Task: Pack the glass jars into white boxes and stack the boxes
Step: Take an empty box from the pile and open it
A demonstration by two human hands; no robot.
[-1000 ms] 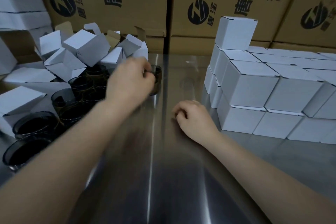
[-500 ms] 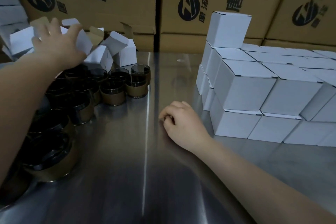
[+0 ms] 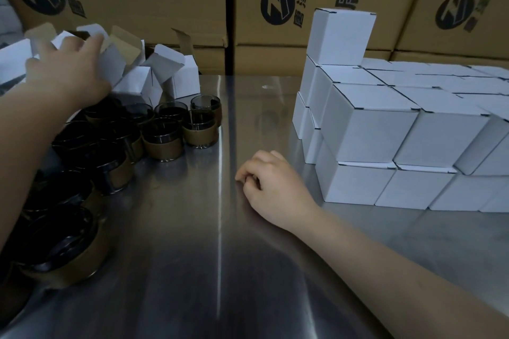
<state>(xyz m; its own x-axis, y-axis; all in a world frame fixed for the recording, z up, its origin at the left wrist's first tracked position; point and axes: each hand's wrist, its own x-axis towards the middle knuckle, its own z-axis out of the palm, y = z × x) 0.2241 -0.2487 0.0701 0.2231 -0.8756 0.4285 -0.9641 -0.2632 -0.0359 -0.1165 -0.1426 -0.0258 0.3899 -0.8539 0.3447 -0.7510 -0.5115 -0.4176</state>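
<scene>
Far left, the left hand (image 3: 66,71) grips an open box (image 3: 111,64) at the back of the table (image 3: 220,270), fingers curled over its top edge. The jars (image 3: 162,143) stand upright, mouths up, just nearer the person than that box, so the left hand is much the closer to both. Counts are rough in this dim view: about five open boxes and a dozen jars. At centre the right hand (image 3: 275,187) rests on the table, fingers loosely curled and holding nothing, between the jars and the stack (image 3: 366,129). The stack, at right, holds well over a dozen closed boxes in two layers, with one top box (image 3: 341,36) alone above.
</scene>
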